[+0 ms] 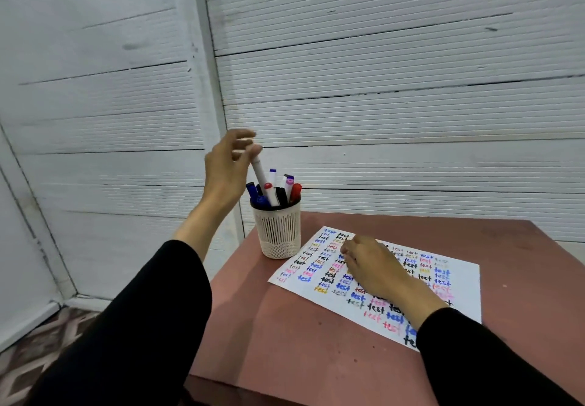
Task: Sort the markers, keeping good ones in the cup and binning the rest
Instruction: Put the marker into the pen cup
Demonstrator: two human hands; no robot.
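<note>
The sheet of paper (456, 282) lying flat on the reddish-brown desk (316, 342) is covered in columns of one handwritten word, "test", repeated in black, blue, red, pink, purple and orange ink. No brand or label can be read on the markers; their print is too small to make out.

The cup (278, 231) is a cream plastic holder with vertical slots and a mesh base, standing on the desk's far left corner, just beside the paper's left edge. A bunch of markers (281, 192) stands in it, white barrels with caps of blue, dark blue, red, black and purple sticking above the rim.

The left hand (226, 171) is raised above the cup, its fingers (250, 147) grasping the top end of one white marker (260, 173), which leans down and to the right with its lower end among the others in the cup.

The right hand (373, 263) rests on the paper, back upward, over the written rows; its fingers are loosely bent and appear to hold nothing. Both arms wear black sleeves.
</note>
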